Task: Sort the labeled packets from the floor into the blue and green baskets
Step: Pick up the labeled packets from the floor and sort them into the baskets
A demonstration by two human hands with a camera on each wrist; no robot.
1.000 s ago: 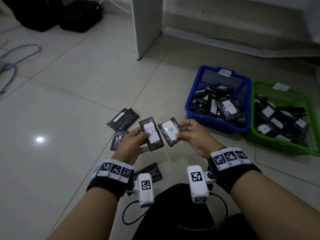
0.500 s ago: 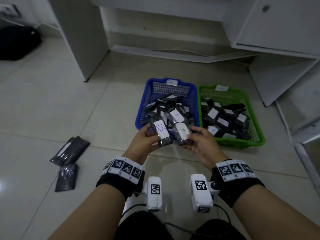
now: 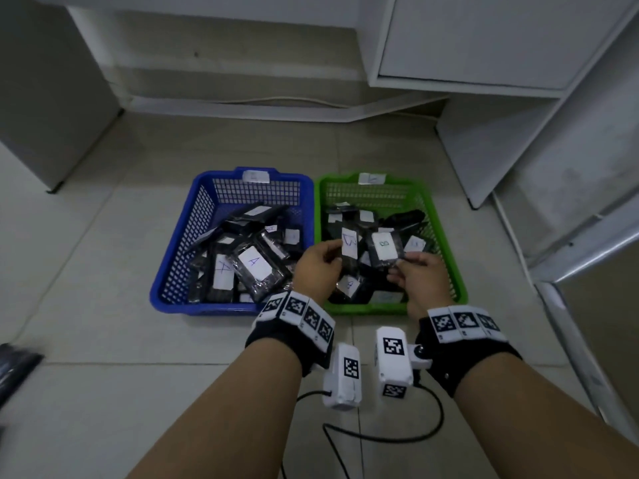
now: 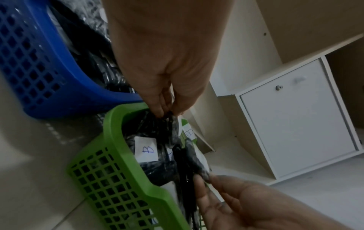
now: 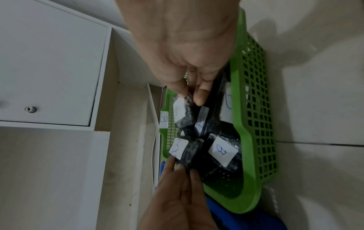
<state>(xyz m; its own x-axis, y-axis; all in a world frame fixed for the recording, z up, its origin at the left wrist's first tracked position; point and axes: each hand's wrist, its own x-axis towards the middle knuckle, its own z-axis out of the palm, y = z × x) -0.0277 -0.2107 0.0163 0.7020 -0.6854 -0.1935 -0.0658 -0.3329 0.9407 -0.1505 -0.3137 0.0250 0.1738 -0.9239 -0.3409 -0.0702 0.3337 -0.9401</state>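
Now, with each hand pinching a B packet, left hand (image 3: 316,267) and right hand (image 3: 416,276) over the green basket (image 3: 446,236), simply release low so neither slides out.

baskets: left basket (image 3: 179,257) and right basket (image 3: 446,236) touch side by side on the floor (image 3: 103,340)
packets: piled in both
hands: left hand (image 3: 316,267) and right hand (image 3: 420,281) each hold a packet over the right basket
cabinet (image 3: 484,39): behind

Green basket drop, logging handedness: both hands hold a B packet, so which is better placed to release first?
Probably right: the right hand holds its B packet nearer the green basket centre; the left hand hangs at its left rim.
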